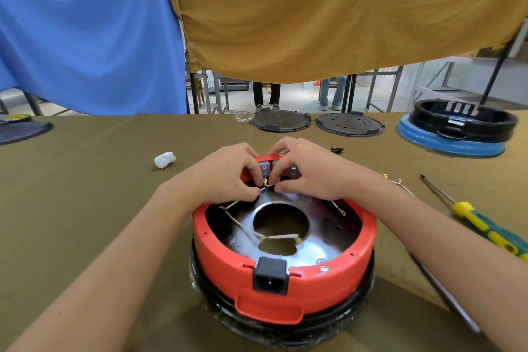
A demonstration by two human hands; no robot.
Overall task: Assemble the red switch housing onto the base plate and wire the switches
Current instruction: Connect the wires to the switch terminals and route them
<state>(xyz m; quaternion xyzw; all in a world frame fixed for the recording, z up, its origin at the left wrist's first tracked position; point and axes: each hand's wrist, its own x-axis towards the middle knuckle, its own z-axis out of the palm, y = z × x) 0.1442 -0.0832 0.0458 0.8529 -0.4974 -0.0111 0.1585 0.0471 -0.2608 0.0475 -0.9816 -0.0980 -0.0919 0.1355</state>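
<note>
2 hands, left hand (225, 173) & right hand (311, 171), each pinching 1 wire (264, 184), 1 red housing (225, 254), 1 screwdriver (474, 217)

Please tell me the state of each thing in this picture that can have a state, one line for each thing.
red switch housing: seated on the black base, open side up.
wire terminal: pinched by both hands at the switches.
left hand: pinching the wire.
right hand: fingers curled at the terminal.
power socket: nothing plugged in.
screwdriver: lying on the table, untouched.
</note>
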